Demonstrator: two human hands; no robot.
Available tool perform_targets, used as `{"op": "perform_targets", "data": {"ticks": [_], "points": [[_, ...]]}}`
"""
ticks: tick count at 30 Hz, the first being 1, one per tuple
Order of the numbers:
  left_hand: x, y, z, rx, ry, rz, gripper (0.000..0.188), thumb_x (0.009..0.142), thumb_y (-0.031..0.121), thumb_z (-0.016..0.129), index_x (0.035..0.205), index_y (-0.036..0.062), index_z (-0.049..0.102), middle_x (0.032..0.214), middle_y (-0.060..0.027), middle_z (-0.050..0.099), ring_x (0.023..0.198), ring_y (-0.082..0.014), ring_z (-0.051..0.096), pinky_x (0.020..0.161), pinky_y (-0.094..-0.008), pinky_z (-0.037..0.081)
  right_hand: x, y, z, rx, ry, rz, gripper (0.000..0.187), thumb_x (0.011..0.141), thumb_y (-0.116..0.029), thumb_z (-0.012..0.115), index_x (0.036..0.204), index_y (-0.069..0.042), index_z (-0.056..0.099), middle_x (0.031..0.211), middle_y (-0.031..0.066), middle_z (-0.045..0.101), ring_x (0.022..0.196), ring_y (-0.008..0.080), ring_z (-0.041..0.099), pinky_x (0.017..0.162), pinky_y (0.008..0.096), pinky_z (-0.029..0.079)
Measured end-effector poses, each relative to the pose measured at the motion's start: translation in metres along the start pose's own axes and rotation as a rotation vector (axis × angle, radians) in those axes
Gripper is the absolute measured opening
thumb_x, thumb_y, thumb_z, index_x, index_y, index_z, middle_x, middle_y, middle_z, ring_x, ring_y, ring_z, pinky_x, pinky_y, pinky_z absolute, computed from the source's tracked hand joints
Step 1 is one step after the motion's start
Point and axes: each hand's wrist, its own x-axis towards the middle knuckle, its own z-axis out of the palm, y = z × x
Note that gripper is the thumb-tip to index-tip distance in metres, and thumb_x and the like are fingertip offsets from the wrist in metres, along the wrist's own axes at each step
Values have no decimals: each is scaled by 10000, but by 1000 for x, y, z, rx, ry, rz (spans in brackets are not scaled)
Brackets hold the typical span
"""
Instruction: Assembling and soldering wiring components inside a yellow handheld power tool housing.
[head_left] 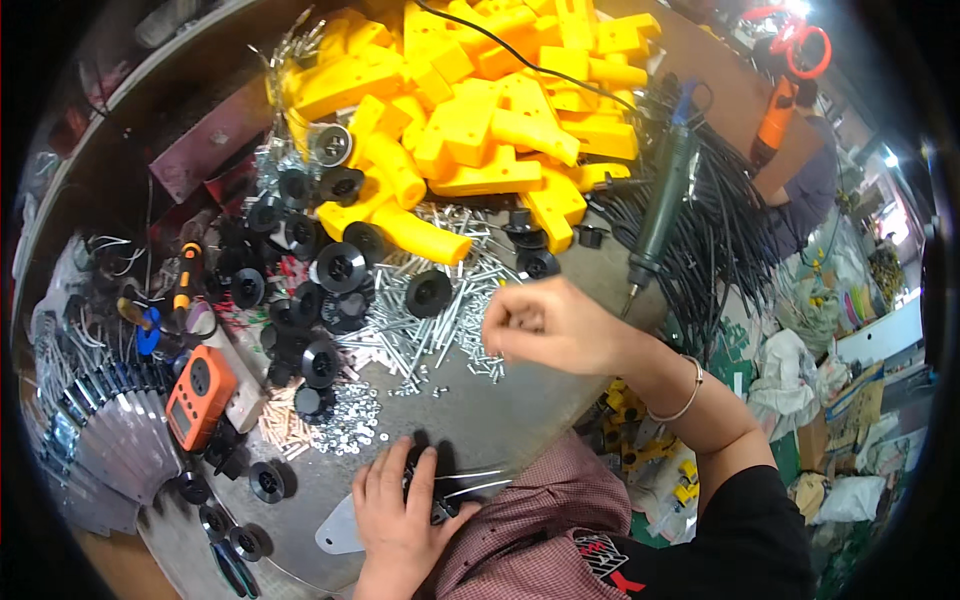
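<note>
Lying half spread over a flat grey metal plate (340, 531), bottom middle of the frame, the left hand (398, 508) might let it slip if pressing too lightly; whether the curled right hand (562, 325) pinches anything, I can't tell.

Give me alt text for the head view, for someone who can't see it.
A person's left hand covers a black part at a gray workbench; the right hand, fingers curled, is near scattered silver screws, with yellow plastic parts heaped beyond.
</note>
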Motion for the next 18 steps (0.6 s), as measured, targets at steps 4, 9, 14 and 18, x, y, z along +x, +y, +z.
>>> {"op": "perform_targets", "data": {"ticks": [4,9,14,18], "points": [[-5,1,-1,-11,-22,-41,789,689,476,788,1305,52,534,1329,-219,500,1160,-390,515,969,-539,379,47,-23,-2,-1111,480,-374,416,825,-306,708,1136,-60,582,1045,140,615,1018,324,602,827,428,514],[-7,1,-9,-140,11,-22,932,679,519,799,1399,41,451,1450,-248,374,1291,-445,408,1019,-545,362,81,-21,-15,-1022,382,-210,456,840,-334,688,1203,-67,621,1092,166,657,1009,359,620,878,412,491],[-16,-5,-9,-188,149,-26,903,664,420,840,1388,34,463,1457,-285,339,1293,-456,404,1044,-513,364,88,-56,-24,-165,341,-89,333,972,-252,578,1194,-5,595,849,25,619,701,60,560,618,198,475],[-14,-5,-10,-148,259,-33,737,702,308,819,1318,27,529,1412,-256,414,1251,-428,450,1024,-488,386,93,-55,-43,114,340,-78,277,976,-265,552,1111,-26,595,869,34,613,696,90,568,628,228,486]]}}
